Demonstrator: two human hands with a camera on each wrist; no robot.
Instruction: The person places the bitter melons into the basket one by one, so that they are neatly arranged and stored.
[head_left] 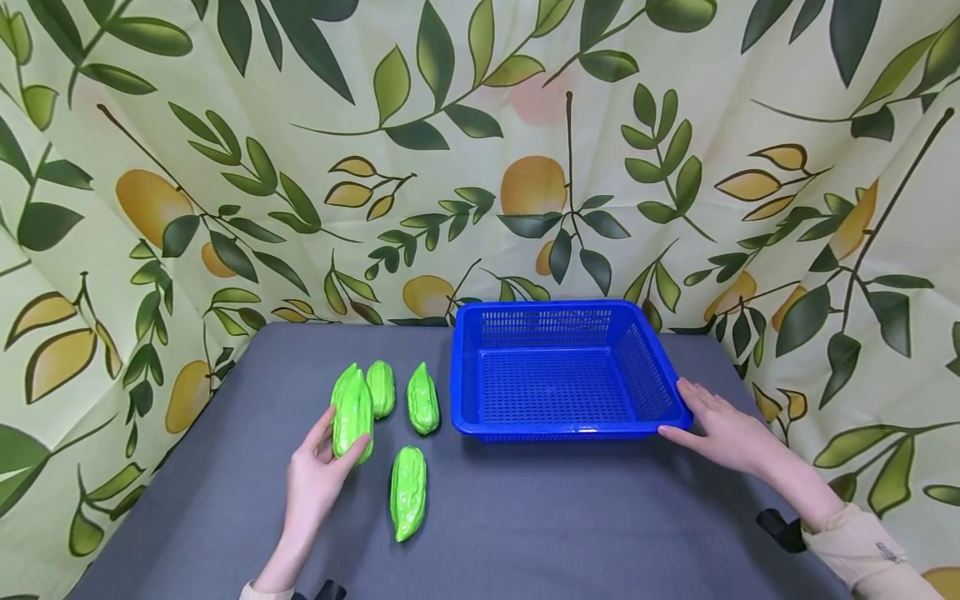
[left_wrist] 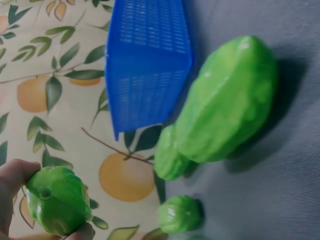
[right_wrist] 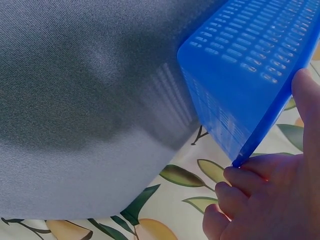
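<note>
Several bright green bitter melons with ridged, glossy skin lie on the grey tabletop. My left hand (head_left: 315,475) grips one bitter melon (head_left: 352,421) between thumb and fingers; in the left wrist view that melon (left_wrist: 57,200) shows end-on. Behind it another melon (head_left: 345,382) is partly hidden. One melon (head_left: 381,389) stands just to the right, a pointed one (head_left: 423,400) lies nearer the basket, and one (head_left: 408,493) lies closer to me. My right hand (head_left: 723,429) holds the front right corner of the blue basket (head_left: 570,431), thumb and fingers at its rim (right_wrist: 272,122).
The slotted basket stands at the back of the table (head_left: 570,517), its inside bare of melons. Close behind it hangs a leaf-and-fruit patterned cloth (head_left: 450,208), which also runs along both sides of the table.
</note>
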